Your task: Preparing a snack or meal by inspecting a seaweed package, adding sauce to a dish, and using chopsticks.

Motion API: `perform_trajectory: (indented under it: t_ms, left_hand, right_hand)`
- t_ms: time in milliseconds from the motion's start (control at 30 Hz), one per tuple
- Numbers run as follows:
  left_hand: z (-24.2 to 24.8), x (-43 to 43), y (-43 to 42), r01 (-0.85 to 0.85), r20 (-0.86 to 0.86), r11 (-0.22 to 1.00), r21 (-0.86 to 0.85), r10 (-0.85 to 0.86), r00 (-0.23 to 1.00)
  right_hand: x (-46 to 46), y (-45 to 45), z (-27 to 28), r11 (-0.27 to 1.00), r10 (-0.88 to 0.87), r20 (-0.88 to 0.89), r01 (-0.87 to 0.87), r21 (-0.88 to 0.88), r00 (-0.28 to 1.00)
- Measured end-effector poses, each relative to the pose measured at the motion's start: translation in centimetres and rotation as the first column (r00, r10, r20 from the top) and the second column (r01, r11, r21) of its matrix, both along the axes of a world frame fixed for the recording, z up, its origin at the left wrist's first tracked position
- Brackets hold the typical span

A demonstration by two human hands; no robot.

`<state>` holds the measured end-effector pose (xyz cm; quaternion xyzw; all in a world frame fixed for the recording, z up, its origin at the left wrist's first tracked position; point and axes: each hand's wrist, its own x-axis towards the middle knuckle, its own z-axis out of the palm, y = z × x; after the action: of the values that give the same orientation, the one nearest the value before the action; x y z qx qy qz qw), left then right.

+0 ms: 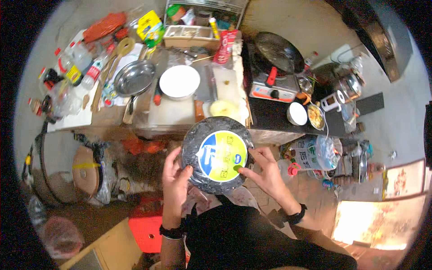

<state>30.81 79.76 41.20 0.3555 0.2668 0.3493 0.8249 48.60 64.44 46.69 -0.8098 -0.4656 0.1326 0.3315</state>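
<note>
Between my two hands, in front of my body, is a round dark package [216,189] in clear wrap with a green, blue and white label. My left hand [177,175] grips its left edge, the thumb on top. At the right edge my right hand [265,168] holds it, the thumb on the label. Just beyond the package, on the worktop, lie a yellowish round item [223,108] and a white cutting board [170,114]. A white bowl [180,82] stands farther back beside a steel basin [135,78].
Right of the worktop, a wok [280,54] rests on a portable stove [273,89]. Near it are a small white bowl [297,113] and a bowl of food [316,117]. Several bottles [91,74] crowd the left side. A red stool [146,233] is low at left.
</note>
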Motion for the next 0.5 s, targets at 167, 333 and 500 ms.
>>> perform_trajectory:
  t_ms: [167,333,500]
  left_hand:
    - [-0.7,4.2,-1.7,0.063,0.041,0.984,0.168,-0.071,0.997]
    - [-1.3,9.5,-3.4,0.18,-0.039,0.945,0.275,-0.176,0.984]
    - [-2.7,12.8,-2.9,0.246,0.005,0.963,0.11,-0.248,0.969]
  right_hand:
    - [2.8,-1.9,-4.9,0.957,-0.232,-0.305,0.273,0.098,0.923]
    - [4.9,-1.9,-6.7,0.92,-0.266,-0.399,0.355,0.166,0.877]
    - [7.5,-2.4,-3.2,0.981,-0.131,0.046,0.123,0.153,0.99]
